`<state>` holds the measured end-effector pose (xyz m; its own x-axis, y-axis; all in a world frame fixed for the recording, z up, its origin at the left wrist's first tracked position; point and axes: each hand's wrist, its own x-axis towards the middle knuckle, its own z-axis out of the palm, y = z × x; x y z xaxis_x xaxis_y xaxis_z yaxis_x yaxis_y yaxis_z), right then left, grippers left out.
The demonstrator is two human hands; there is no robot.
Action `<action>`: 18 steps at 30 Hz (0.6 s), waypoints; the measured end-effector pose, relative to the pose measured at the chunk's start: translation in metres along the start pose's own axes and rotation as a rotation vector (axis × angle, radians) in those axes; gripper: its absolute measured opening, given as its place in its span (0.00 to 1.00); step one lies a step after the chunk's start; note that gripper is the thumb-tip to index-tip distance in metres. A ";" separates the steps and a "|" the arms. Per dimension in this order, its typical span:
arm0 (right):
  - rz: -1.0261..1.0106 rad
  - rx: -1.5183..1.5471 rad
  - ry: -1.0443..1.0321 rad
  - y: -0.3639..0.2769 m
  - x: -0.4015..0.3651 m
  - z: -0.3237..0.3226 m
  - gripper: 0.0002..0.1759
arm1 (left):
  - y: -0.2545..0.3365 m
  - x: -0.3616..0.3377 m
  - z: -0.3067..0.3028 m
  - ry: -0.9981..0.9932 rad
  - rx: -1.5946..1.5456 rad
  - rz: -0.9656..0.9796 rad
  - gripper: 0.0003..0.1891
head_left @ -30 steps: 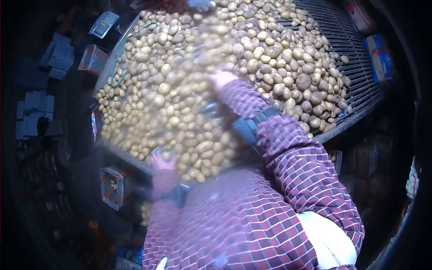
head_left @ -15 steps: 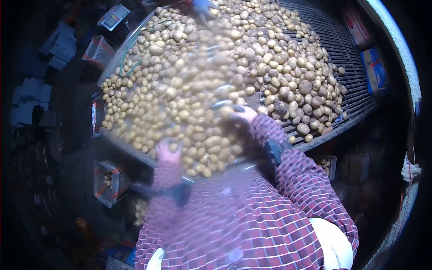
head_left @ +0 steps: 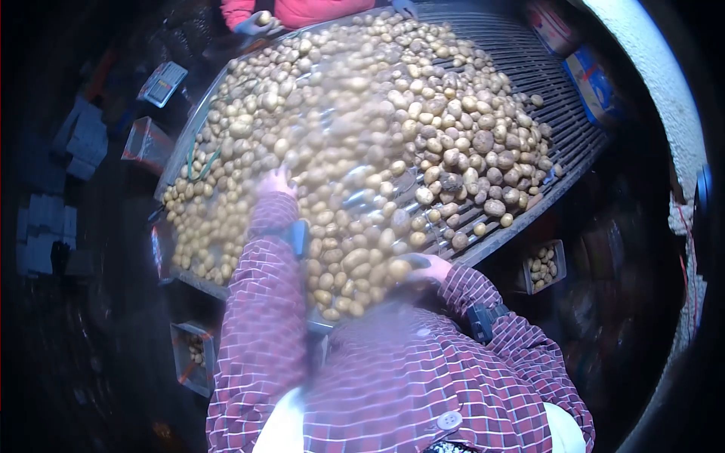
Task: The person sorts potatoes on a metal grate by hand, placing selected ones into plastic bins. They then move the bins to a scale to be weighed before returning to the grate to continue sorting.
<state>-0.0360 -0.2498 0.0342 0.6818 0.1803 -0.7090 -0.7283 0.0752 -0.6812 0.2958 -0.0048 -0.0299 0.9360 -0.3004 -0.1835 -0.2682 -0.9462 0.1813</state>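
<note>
Many potatoes (head_left: 355,264) cover a wide slatted table (head_left: 578,143). My left hand (head_left: 278,181) reaches out over the middle-left of the pile, its fingers among the potatoes; smear hides whether it holds one. Near the front edge, to the right of a heap of larger potatoes, my right hand (head_left: 428,269) is curled with its fingers round a potato (head_left: 399,269). Dark bands circle both of my forearms. Blur lies over the centre of the view.
Across the table a person in a red jacket (head_left: 321,9) has gloved hands at the far edge, one with a potato. Below the table edges stand bins (head_left: 560,260) with potatoes. A scale (head_left: 164,81) and a clear container (head_left: 138,151) are at the left.
My left hand has moved forward over the pile. My right hand has come back towards the front edge. More of the other person shows at the far side. The view has shifted.
</note>
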 end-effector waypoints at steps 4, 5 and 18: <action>-0.096 -0.035 0.037 0.016 -0.005 0.008 0.39 | -0.023 0.008 0.018 0.077 -0.254 0.090 0.26; -0.078 0.014 0.040 0.016 -0.004 0.012 0.38 | -0.026 0.003 0.013 0.071 -0.284 0.133 0.25; -0.157 -0.473 -0.067 -0.026 0.030 0.082 0.33 | 0.063 -0.028 -0.030 -0.191 -0.088 0.157 0.26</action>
<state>-0.0021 -0.1659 0.0454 0.7637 0.2661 -0.5882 -0.4951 -0.3435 -0.7981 0.2597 -0.0528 0.0158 0.8221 -0.4682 -0.3240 -0.3782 -0.8744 0.3040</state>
